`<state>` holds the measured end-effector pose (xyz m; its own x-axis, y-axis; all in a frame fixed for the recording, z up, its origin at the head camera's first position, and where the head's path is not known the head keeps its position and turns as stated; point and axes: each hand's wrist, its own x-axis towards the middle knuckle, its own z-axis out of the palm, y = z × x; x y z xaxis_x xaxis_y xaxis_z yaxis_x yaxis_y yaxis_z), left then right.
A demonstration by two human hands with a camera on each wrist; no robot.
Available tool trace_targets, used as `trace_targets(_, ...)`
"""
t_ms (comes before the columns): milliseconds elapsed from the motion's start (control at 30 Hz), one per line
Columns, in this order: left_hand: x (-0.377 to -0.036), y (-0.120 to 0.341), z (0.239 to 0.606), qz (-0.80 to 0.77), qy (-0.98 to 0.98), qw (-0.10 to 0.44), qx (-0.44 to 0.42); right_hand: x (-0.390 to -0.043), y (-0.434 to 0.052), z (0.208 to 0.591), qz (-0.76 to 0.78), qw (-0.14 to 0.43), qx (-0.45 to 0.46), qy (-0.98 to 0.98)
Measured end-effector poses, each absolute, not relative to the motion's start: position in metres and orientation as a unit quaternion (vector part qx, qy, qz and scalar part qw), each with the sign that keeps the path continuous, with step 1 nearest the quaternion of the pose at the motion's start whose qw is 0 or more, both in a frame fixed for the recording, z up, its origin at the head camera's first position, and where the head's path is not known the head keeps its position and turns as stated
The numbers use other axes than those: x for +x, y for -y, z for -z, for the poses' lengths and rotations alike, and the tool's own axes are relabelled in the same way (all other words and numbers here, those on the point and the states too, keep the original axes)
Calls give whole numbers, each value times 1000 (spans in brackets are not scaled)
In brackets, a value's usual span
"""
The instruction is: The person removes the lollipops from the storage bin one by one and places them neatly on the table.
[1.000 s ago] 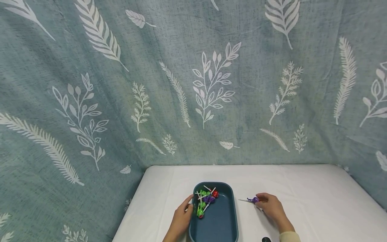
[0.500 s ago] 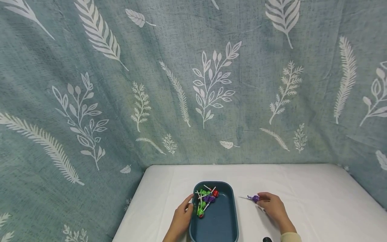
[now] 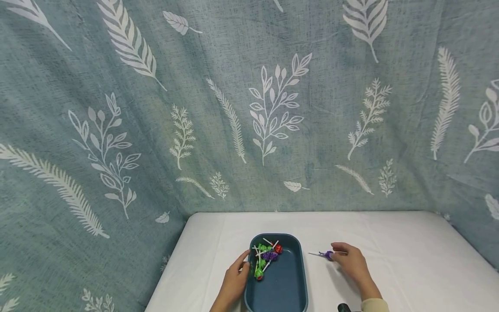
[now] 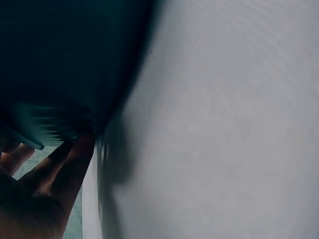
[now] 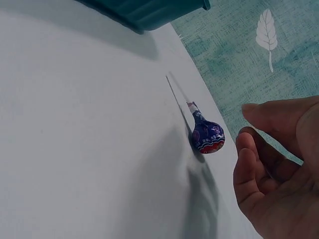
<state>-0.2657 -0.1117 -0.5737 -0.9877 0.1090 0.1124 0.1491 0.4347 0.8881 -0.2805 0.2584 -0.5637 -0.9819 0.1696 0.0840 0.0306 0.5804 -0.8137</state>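
A purple-wrapped lollipop point(image 3: 326, 255) lies on the white tablecloth right of a dark blue tray, its white stick pointing left toward the tray. My right hand point(image 3: 351, 261) hovers just right of the candy. In the right wrist view, a gap shows between this hand's loosely bent fingers point(image 5: 246, 164) and the lollipop point(image 5: 208, 135). Nothing is between its thumb and fingers. My left hand point(image 3: 235, 277) rests against the left wall of the tray point(image 3: 304, 277). The left wrist view shows its fingers point(image 4: 75, 164) extended, tips at the tray's ribbed outer side.
Inside the tray, several green, purple and red lollipops point(image 3: 269, 256) are piled at the far left. A small black object point(image 3: 343, 307) shows at the bottom edge near the right sleeve point(image 3: 374, 305). A leaf-patterned green cloth point(image 3: 249, 108) hangs behind the table.
My right hand has let go of the purple lollipop and lifted slightly away, its fingers parting from the candy. The left hand and the tray have stayed in place.
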Motion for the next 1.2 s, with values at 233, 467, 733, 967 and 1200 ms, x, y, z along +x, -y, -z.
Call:
trace_targets(233, -266, 113, 573, 528, 846, 19, -74, -280, -247, 559, -471, 79, -65, 876)
trace_targets(467, -267, 113, 573, 525, 847, 12, -82, -281, -237, 554, -478, 85, -64, 872)
trace_targets(733, -269, 113, 574, 528, 845, 13, -82, -283, -226, 540, -496, 86, -51, 863)
trace_targets(967, -270, 113, 575, 529, 845, 11, -79, -280, -212, 526, -509, 82, -42, 856)
trace_targets(1200, -270, 112, 576, 522, 849, 17, -79, -282, -202, 518, -520, 84, -26, 849)
